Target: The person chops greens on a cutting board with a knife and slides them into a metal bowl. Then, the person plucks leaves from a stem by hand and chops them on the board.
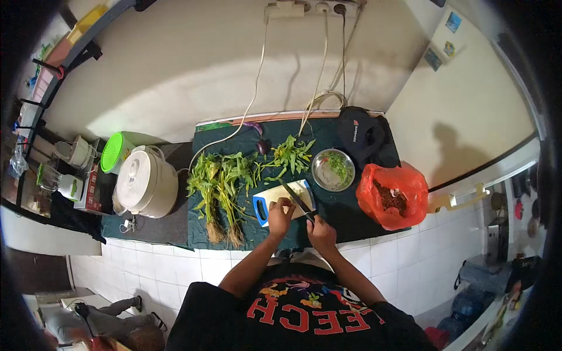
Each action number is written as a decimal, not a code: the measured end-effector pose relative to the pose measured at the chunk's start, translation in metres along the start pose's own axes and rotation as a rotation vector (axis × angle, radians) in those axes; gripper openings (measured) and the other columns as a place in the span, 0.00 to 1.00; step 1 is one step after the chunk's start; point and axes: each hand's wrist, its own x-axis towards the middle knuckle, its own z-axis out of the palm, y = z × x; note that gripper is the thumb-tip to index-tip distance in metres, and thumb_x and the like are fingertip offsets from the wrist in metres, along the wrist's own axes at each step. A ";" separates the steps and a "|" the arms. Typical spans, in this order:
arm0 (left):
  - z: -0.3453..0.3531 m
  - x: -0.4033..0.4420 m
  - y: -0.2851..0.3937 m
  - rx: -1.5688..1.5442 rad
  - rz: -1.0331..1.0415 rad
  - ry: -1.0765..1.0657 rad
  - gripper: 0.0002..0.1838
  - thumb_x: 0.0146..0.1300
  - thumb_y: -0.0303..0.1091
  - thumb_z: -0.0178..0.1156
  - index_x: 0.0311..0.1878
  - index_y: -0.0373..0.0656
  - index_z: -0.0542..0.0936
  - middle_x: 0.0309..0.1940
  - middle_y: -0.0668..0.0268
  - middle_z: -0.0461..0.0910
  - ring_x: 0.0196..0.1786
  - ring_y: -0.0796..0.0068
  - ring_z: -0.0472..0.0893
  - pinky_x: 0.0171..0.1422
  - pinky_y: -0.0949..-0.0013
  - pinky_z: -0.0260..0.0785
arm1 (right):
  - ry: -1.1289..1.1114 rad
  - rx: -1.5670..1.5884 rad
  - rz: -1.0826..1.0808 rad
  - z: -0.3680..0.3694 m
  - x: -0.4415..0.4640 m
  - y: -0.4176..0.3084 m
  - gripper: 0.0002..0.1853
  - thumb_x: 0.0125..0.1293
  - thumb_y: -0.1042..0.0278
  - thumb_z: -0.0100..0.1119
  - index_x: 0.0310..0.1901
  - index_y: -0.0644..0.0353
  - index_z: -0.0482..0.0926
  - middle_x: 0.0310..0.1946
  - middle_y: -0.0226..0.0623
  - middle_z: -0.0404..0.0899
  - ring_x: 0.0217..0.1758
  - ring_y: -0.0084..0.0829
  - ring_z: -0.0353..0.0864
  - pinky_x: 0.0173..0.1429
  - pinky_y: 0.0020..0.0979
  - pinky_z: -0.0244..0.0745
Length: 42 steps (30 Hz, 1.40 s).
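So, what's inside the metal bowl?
The bowl holds chopped greens; some bare metal shows around them, but anything beneath the greens is covered and can't be seen.

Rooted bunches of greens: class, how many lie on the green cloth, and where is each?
2. The left bunch lies nearer the white cooker; the right bunch lies beside it, nearer the cutting board. They overlap, so another could be hidden beneath.
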 end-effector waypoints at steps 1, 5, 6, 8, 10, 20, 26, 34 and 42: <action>-0.002 -0.003 0.005 -0.020 0.011 0.028 0.11 0.59 0.29 0.67 0.45 0.41 0.80 0.38 0.60 0.85 0.44 0.57 0.79 0.52 0.58 0.73 | 0.038 -0.021 -0.043 -0.001 -0.001 0.004 0.15 0.69 0.55 0.57 0.40 0.61 0.77 0.28 0.48 0.82 0.32 0.49 0.84 0.36 0.48 0.78; -0.017 -0.008 0.030 0.331 0.423 -0.231 0.23 0.59 0.25 0.58 0.58 0.52 0.80 0.61 0.60 0.75 0.58 0.53 0.73 0.63 0.54 0.68 | 0.077 -0.006 -0.129 -0.007 0.001 0.022 0.15 0.64 0.57 0.63 0.43 0.60 0.79 0.33 0.42 0.83 0.36 0.46 0.84 0.39 0.44 0.79; -0.014 -0.006 0.023 0.536 0.588 -0.332 0.33 0.60 0.28 0.54 0.70 0.69 0.72 0.70 0.59 0.65 0.66 0.51 0.69 0.66 0.50 0.67 | 0.068 0.003 -0.137 -0.010 0.002 0.024 0.15 0.64 0.57 0.63 0.43 0.60 0.79 0.33 0.42 0.83 0.36 0.46 0.84 0.39 0.44 0.79; -0.005 -0.008 0.014 0.622 0.638 -0.326 0.36 0.62 0.29 0.54 0.72 0.74 0.67 0.72 0.58 0.62 0.68 0.51 0.67 0.67 0.49 0.66 | 0.009 -0.037 -0.167 -0.020 0.004 0.029 0.16 0.62 0.58 0.66 0.45 0.60 0.79 0.36 0.41 0.83 0.39 0.44 0.83 0.40 0.43 0.79; -0.001 -0.003 0.008 0.809 0.733 -0.283 0.42 0.64 0.32 0.53 0.78 0.82 0.53 0.77 0.54 0.53 0.72 0.51 0.65 0.68 0.45 0.63 | 0.044 -0.047 -0.233 -0.023 0.004 0.043 0.17 0.61 0.57 0.66 0.46 0.59 0.80 0.36 0.41 0.82 0.40 0.43 0.83 0.41 0.42 0.79; -0.001 0.024 -0.018 0.876 0.482 -0.340 0.45 0.64 0.30 0.54 0.81 0.71 0.47 0.81 0.51 0.44 0.76 0.47 0.59 0.72 0.38 0.56 | -0.030 -0.161 -0.205 -0.071 -0.014 0.087 0.18 0.64 0.53 0.63 0.48 0.56 0.79 0.35 0.39 0.81 0.39 0.41 0.83 0.40 0.42 0.80; 0.007 0.008 -0.030 0.424 0.210 0.141 0.10 0.56 0.34 0.68 0.42 0.55 0.91 0.67 0.64 0.72 0.66 0.48 0.66 0.72 0.50 0.59 | 0.011 -0.070 -0.139 -0.075 -0.026 0.097 0.17 0.65 0.53 0.62 0.47 0.58 0.79 0.35 0.41 0.82 0.39 0.43 0.84 0.40 0.43 0.80; -0.029 0.002 -0.042 0.331 -0.179 0.188 0.12 0.50 0.38 0.74 0.33 0.42 0.85 0.45 0.60 0.79 0.53 0.52 0.76 0.57 0.56 0.72 | 0.025 0.070 -0.180 -0.064 -0.025 0.091 0.17 0.65 0.54 0.63 0.46 0.58 0.80 0.34 0.45 0.83 0.37 0.47 0.84 0.40 0.45 0.79; -0.032 -0.022 -0.065 0.400 -0.348 0.169 0.25 0.53 0.34 0.71 0.51 0.34 0.75 0.46 0.46 0.80 0.49 0.43 0.81 0.54 0.50 0.75 | -0.158 0.101 -0.249 -0.063 -0.036 0.093 0.16 0.63 0.52 0.65 0.44 0.55 0.80 0.33 0.44 0.84 0.35 0.48 0.85 0.39 0.46 0.79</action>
